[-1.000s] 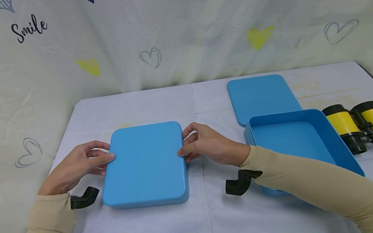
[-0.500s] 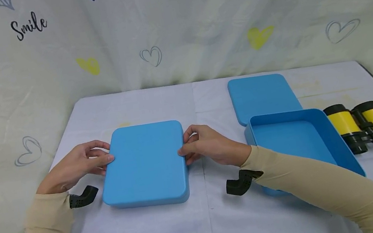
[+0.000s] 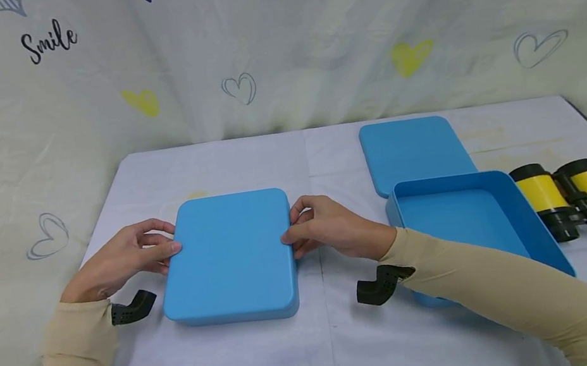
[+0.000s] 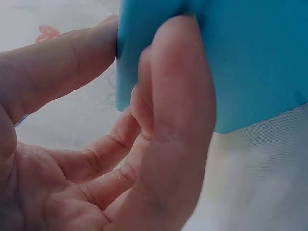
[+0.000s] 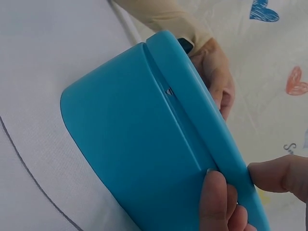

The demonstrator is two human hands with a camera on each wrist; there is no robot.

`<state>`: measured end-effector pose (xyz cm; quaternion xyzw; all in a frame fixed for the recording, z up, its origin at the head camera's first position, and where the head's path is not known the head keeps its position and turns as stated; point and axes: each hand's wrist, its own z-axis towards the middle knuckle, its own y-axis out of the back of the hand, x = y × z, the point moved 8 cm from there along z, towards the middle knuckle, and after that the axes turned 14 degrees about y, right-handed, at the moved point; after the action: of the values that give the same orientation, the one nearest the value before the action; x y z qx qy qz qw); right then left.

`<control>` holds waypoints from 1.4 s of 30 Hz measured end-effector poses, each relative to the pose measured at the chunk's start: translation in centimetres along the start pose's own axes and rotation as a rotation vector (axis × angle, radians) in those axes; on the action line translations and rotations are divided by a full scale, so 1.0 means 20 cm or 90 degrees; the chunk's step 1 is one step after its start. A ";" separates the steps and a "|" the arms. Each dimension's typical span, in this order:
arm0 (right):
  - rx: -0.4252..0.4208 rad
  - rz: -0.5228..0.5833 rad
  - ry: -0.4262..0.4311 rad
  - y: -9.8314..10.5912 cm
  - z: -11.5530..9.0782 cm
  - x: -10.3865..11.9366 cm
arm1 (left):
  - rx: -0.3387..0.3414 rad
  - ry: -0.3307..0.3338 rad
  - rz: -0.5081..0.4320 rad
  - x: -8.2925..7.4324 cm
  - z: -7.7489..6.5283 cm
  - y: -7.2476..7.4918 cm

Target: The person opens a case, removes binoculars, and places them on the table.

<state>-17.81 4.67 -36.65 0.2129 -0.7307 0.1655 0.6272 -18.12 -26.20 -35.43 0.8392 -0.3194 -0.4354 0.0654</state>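
Note:
A blue rectangular box stands on the white-covered table, and a matching blue lid (image 3: 227, 257) sits over its top. At the lid's left edge my left hand (image 3: 123, 258) pinches the rim, thumb above and fingers at the side. My right hand (image 3: 335, 227) pinches the opposite edge the same way. In the right wrist view, the box wall (image 5: 125, 130) shows below the lid rim (image 5: 202, 110), with a narrow gap between them and a fingertip at that seam. In the left wrist view, the left fingers (image 4: 178, 96) touch the blue side. The box's inside is hidden.
An open blue box (image 3: 448, 216) stands to the right, partly behind my right sleeve (image 3: 492, 273). A flat blue lid (image 3: 412, 151) lies behind it. Yellow and black binoculars (image 3: 573, 199) lie at the far right. A printed cloth (image 3: 303, 28) hangs behind the table.

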 end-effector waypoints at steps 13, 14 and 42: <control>0.010 0.007 -0.008 0.02 -0.02 0.01 | -0.007 -0.017 0.000 -0.01 0.00 0.01; 0.011 0.007 -0.008 0.02 -0.02 0.01 | -0.006 -0.018 0.000 -0.01 0.00 0.01; 0.006 0.004 0.020 -0.02 -0.07 0.07 | -0.033 -0.050 0.034 -0.06 -0.09 0.02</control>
<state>-16.53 4.86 -35.12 0.2112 -0.7207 0.1742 0.6369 -17.41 -26.09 -33.47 0.8106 -0.3327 -0.4740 0.0864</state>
